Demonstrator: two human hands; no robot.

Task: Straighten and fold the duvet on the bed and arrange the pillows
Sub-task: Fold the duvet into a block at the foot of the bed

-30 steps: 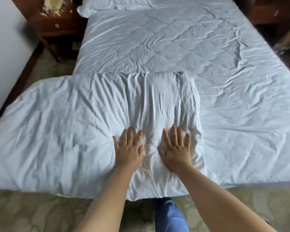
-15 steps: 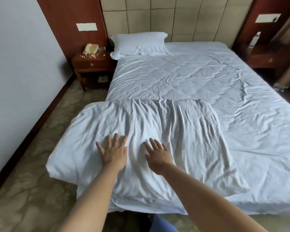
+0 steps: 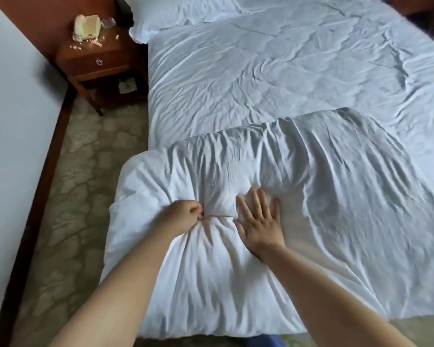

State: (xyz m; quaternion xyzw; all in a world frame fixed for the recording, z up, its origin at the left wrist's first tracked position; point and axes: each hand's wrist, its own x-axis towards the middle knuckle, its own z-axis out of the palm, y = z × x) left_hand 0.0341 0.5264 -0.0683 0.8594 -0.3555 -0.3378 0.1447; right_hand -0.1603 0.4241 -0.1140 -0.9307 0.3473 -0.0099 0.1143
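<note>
A folded white duvet (image 3: 323,201) lies across the foot of the bed (image 3: 273,78), its left end hanging past the mattress edge. My left hand (image 3: 183,215) grips a bunch of the duvet's cloth near that left end, fingers curled into the fabric. My right hand (image 3: 258,219) presses flat on the duvet just to the right, fingers spread and straight. A white pillow (image 3: 181,13) lies at the head of the bed on the left side, partly cut off by the frame's top edge.
A wooden nightstand (image 3: 98,63) with a cream telephone (image 3: 87,27) and small scraps stands left of the bed's head. A white wall (image 3: 13,126) with a dark skirting board runs along the left. Patterned carpet (image 3: 85,196) fills the gap between wall and bed.
My left hand has gone from lying flat to gripping a bunch of the duvet. Both hands sit further left on the duvet, and the view has dropped downward.
</note>
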